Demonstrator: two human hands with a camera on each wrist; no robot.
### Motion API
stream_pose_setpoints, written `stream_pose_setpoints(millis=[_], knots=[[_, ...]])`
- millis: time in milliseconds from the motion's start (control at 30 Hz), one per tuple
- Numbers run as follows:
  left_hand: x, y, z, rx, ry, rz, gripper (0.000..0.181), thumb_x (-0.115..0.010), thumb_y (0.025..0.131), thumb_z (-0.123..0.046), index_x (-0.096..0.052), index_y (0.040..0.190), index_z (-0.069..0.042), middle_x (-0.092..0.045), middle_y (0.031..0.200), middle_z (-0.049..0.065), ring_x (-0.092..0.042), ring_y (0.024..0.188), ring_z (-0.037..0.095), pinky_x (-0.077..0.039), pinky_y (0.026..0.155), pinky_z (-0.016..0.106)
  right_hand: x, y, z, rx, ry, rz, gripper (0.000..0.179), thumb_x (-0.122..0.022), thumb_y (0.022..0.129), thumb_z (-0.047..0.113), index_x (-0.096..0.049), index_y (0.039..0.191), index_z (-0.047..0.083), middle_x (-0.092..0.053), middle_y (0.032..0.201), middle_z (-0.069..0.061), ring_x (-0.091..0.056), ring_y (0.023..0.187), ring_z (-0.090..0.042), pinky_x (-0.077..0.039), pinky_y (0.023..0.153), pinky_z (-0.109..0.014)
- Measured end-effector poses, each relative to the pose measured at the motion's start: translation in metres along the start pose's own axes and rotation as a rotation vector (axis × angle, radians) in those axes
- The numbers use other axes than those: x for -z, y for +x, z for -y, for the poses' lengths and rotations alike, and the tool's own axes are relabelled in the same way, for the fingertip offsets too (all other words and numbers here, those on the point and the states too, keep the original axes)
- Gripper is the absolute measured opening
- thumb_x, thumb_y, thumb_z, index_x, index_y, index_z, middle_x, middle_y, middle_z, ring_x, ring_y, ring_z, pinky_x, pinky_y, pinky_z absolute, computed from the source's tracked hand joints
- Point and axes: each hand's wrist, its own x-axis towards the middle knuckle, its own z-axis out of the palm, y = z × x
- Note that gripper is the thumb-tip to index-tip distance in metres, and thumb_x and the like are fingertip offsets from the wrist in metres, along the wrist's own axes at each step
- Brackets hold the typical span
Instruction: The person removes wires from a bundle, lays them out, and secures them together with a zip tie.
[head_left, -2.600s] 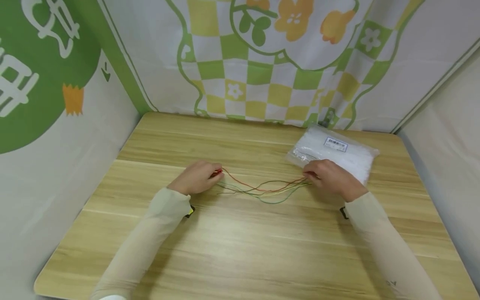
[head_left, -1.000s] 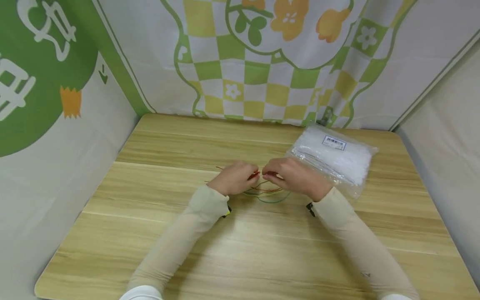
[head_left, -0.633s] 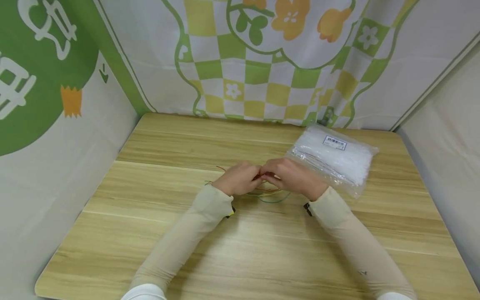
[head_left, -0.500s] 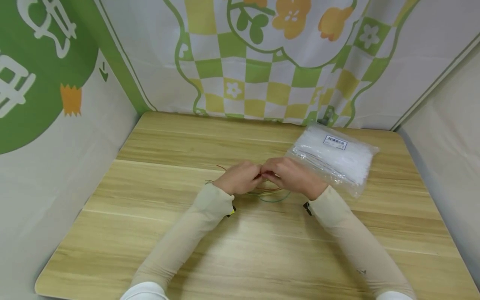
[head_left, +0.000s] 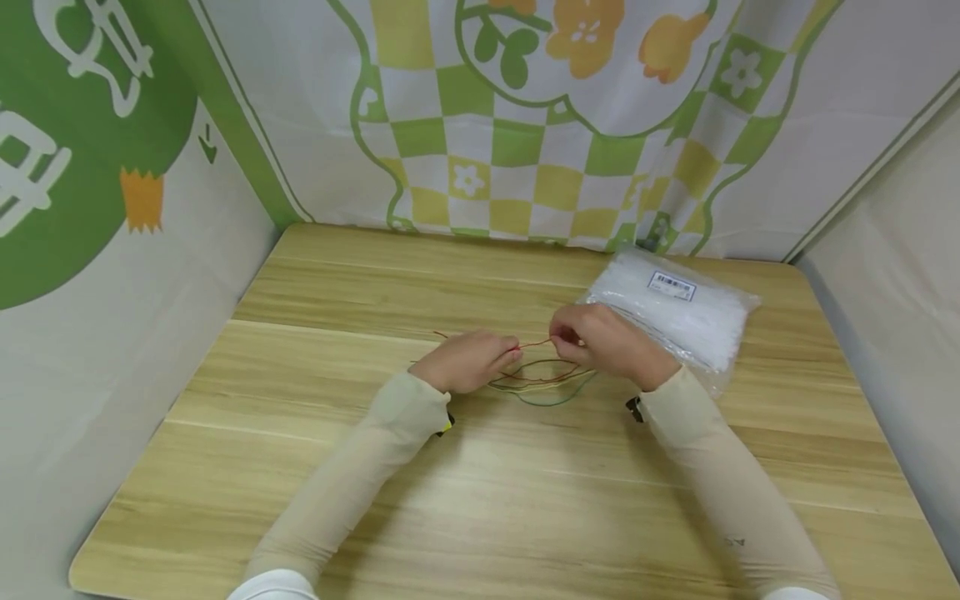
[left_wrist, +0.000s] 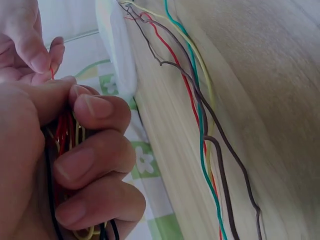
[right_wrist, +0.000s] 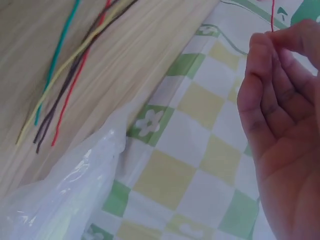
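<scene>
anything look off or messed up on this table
Nothing looks spilled or broken. Two small oddities: one brown wire has sharp kinks, seen in the left wrist view, and the bag sits askew, slanted against the back edge of the table.

Your left hand (left_wrist: 95, 155) hides part of the wires (left_wrist: 62, 131), right-wrist cam crops your bag (right_wrist: 65, 190) lower left, and the label (head_left: 671, 286) is unreadably tiny.

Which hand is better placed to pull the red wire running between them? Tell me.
Likely the right hand: its fingers pinch the red wire, while the left hand grips a wire bundle.
</scene>
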Motion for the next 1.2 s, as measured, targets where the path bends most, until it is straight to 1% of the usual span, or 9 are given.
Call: stream_pose_setpoints(millis=[167,400,533,633,767,867,1000,1133,1200], knots=[[0.001,-0.003,0.0,0.005,0.021,0.016,0.035,-0.041,0.116,-0.028,-0.06,0.096,-0.007,-0.043,0.067,-0.005,-0.041,0.059,0.011,-0.04,0.062,0.028,-0.002,0.002,-0.003,0.033,0.016,0.033,0.009,-0.07,0.097,0.003,-0.074,0.091,0.009,-0.071,0.086,0.0,-0.064,0.076,-0.009,-0.057,0.071,-0.03],[0.0,0.0,-0.002,0.0,0.039,0.016,0.034,-0.041,0.116,-0.029,-0.061,0.1,-0.008,-0.044,0.069,-0.006,-0.042,0.06,0.011,-0.038,0.061,0.027,-0.01,0.009,0.002,0.105,0.018,0.067,0.005,-0.075,0.098,0.006,-0.077,0.094,0.008,-0.075,0.091,0.0,-0.068,0.081,-0.01,-0.058,0.075,-0.031],[0.0,0.001,0.0,-0.011,-0.004,0.02,0.036,-0.039,0.117,-0.032,-0.06,0.102,-0.007,-0.045,0.07,-0.006,-0.041,0.06,0.009,-0.038,0.06,0.026,-0.01,0.011,0.003,0.128,0.016,0.066,0.01,-0.074,0.096,-0.001,-0.076,0.091,0.008,-0.074,0.087,0.001,-0.066,0.077,-0.008,-0.057,0.071,-0.03],[0.002,0.0,0.003,-0.028,-0.044,0.013,0.036,-0.038,0.117,-0.032,-0.058,0.1,-0.007,-0.044,0.072,-0.006,-0.042,0.062,0.009,-0.04,0.065,0.027,-0.009,0.011,0.002,0.141,0.011,0.045,0.02,-0.071,0.093,-0.011,-0.071,0.085,0.007,-0.069,0.079,0.001,-0.058,0.07,-0.008,-0.053,0.066,-0.029],[0.009,-0.004,0.006,-0.041,-0.081,0.005,0.038,-0.035,0.117,-0.031,-0.058,0.102,-0.005,-0.043,0.076,-0.005,-0.042,0.067,0.01,-0.042,0.074,0.031,-0.008,0.009,-0.001,0.158,0.004,0.007,0.028,-0.065,0.088,-0.018,-0.067,0.081,0.008,-0.062,0.074,0.001,-0.052,0.067,-0.008,-0.049,0.064,-0.028],[0.012,-0.006,0.009,-0.008,-0.118,0.017,0.04,-0.032,0.118,-0.032,-0.057,0.104,-0.005,-0.045,0.08,-0.003,-0.043,0.071,0.012,-0.042,0.076,0.033,-0.006,0.008,-0.002,0.162,0.0,-0.015,0.028,-0.065,0.087,-0.019,-0.067,0.081,0.009,-0.063,0.074,0.001,-0.053,0.067,-0.009,-0.05,0.064,-0.029],[0.014,-0.012,0.015,0.051,-0.182,0.0,0.036,-0.032,0.118,-0.031,-0.052,0.099,-0.008,-0.043,0.081,-0.001,-0.04,0.072,0.014,-0.039,0.074,0.033,-0.004,0.004,-0.006,0.136,-0.024,-0.027,0.029,-0.063,0.086,-0.019,-0.069,0.081,0.008,-0.065,0.075,-0.001,-0.053,0.066,-0.01,-0.051,0.064,-0.03],[0.016,-0.02,0.023,0.051,-0.206,-0.024,0.034,-0.033,0.118,-0.029,-0.048,0.094,-0.009,-0.038,0.079,-0.001,-0.035,0.072,0.014,-0.035,0.072,0.031,-0.001,-0.003,-0.011,0.121,-0.033,-0.033,0.033,-0.059,0.084,-0.021,-0.067,0.079,0.01,-0.063,0.074,0.0,-0.05,0.066,-0.009,-0.047,0.063,-0.028],[0.017,-0.023,0.027,0.042,-0.205,-0.026,0.034,-0.033,0.118,-0.028,-0.046,0.092,-0.011,-0.039,0.079,-0.001,-0.035,0.072,0.013,-0.035,0.073,0.031,-0.001,-0.006,-0.015,0.125,-0.036,-0.041,0.033,-0.058,0.084,-0.021,-0.065,0.078,0.011,-0.063,0.074,0.001,-0.049,0.066,-0.009,-0.046,0.063,-0.028]])
